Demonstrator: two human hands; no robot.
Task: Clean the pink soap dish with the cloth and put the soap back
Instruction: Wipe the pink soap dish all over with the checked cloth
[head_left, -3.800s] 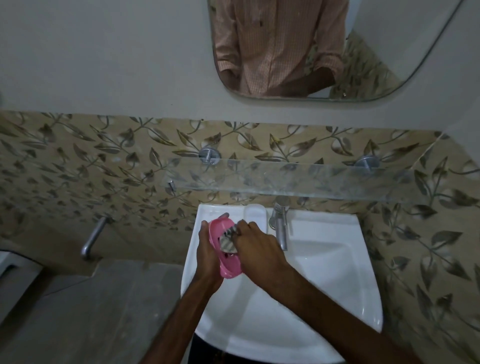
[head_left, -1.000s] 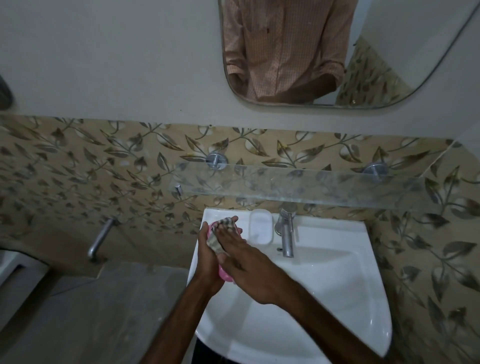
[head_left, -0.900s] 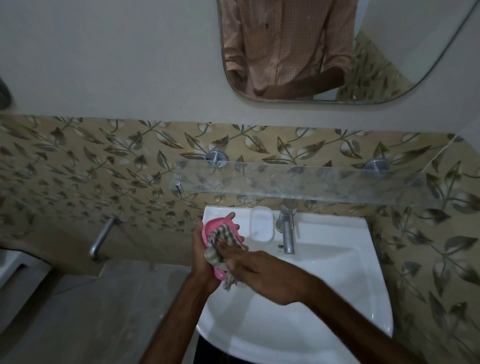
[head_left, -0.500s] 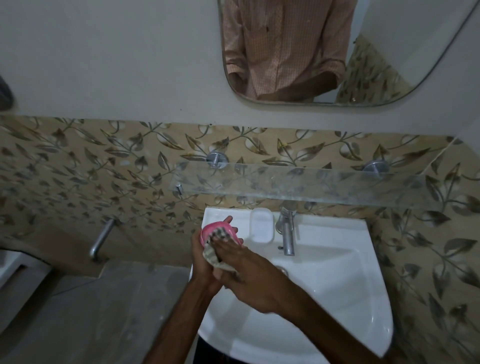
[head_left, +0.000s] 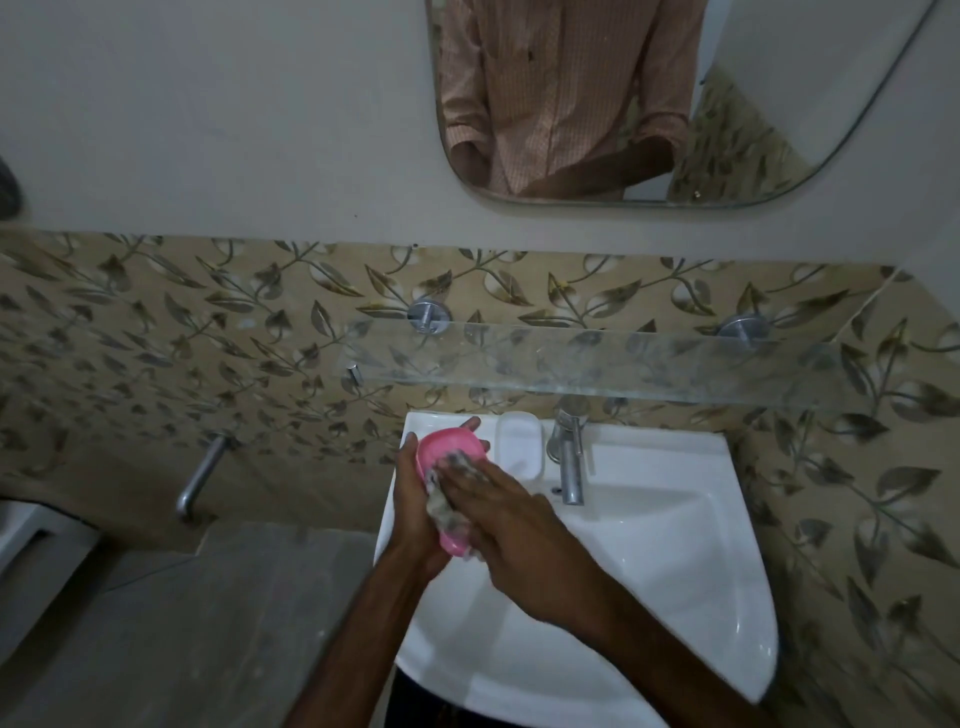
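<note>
Crumpled cloth (head_left: 445, 501) lies on tilted pink soap dish (head_left: 448, 446), soap (head_left: 517, 446) beside.

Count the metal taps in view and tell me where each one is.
2. The basin tap stands at the back of the white basin, under the glass shelf; the wall tap juts from the tiled wall left of the basin. No others show.

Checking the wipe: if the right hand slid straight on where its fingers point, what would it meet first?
The right hand presses the cloth on the dish; straight on, probably the left hand gripping its rim, though depth is unclear.
</note>
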